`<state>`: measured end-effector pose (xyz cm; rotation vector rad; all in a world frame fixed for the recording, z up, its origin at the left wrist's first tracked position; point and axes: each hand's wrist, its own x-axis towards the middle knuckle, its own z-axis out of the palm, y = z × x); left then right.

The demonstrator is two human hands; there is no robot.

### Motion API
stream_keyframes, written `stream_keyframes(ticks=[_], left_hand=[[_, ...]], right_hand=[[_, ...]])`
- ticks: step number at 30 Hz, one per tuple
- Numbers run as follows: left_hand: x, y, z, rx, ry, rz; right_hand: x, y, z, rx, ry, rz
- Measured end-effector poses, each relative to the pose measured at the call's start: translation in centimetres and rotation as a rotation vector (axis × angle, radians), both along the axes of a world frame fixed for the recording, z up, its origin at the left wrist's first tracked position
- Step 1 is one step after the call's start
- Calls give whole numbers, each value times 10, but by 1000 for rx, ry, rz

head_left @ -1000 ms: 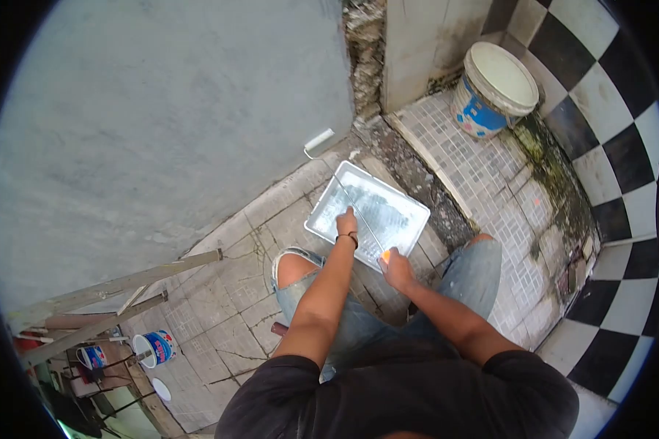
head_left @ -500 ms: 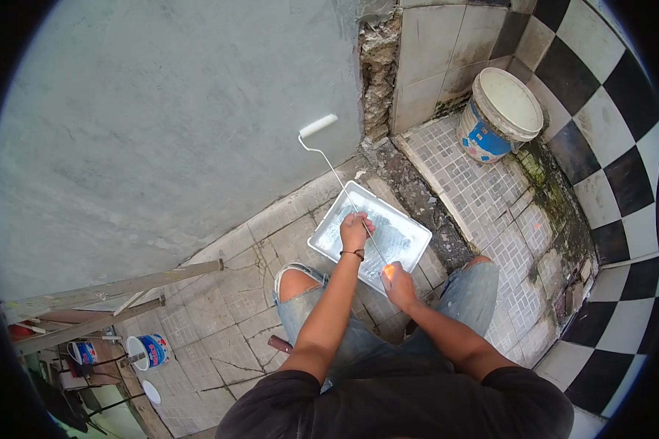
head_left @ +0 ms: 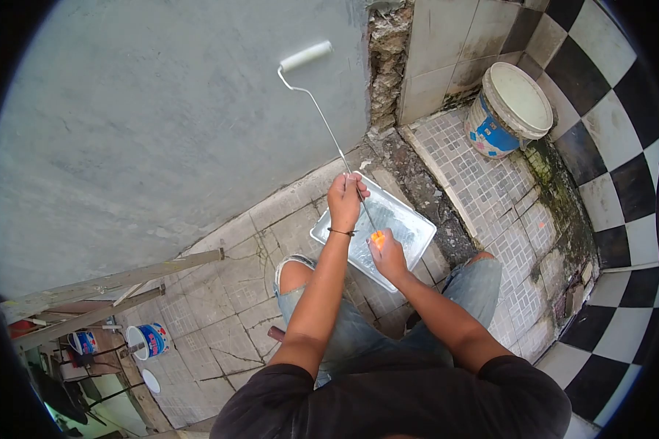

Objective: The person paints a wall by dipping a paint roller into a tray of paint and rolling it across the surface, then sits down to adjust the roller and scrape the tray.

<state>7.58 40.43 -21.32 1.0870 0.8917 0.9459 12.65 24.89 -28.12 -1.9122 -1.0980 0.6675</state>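
A paint roller (head_left: 306,56) with a white sleeve and a long thin wire frame reaches up against the grey wall (head_left: 176,124). My right hand (head_left: 388,256) is wrapped round its orange handle. Farther up, my left hand (head_left: 346,197) pinches the wire shaft between thumb and fingers. Beneath both hands lies a white paint tray (head_left: 422,222), its bottom wet with pale paint. My forearms cover part of the tray's near left side.
A large bucket with lid (head_left: 520,99) stands at upper right on mosaic tiles. Wooden boards (head_left: 117,282) lean at left, near a small paint pail (head_left: 148,341) and a white lid (head_left: 151,381). A broken masonry edge (head_left: 385,66) runs up the wall's corner.
The roller has moved up the wall and slightly left. Both hands have risen with it, still gripping the shaft and handle.
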Motion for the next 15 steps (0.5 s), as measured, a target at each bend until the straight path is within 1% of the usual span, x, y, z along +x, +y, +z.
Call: stream_keyframes(ticks=[3, 6, 8, 10, 15], left_hand=[[-4, -10, -45, -23, 86, 9], [-8, -26, -88, -103, 146, 26], [-9, -32, -113, -164, 199, 30], [-8, -37, -123, -271, 275, 23], [-3, -40, -152, -389, 358, 10]], right_hand=[[-7, -20, -24, -34, 2, 13], [-15, -43, -43, -123, 43, 20], [-17, -55, -58, -223, 11, 11], [-17, -65, -67, -257, 14, 24], [-15, -77, -76, -378, 23, 38]])
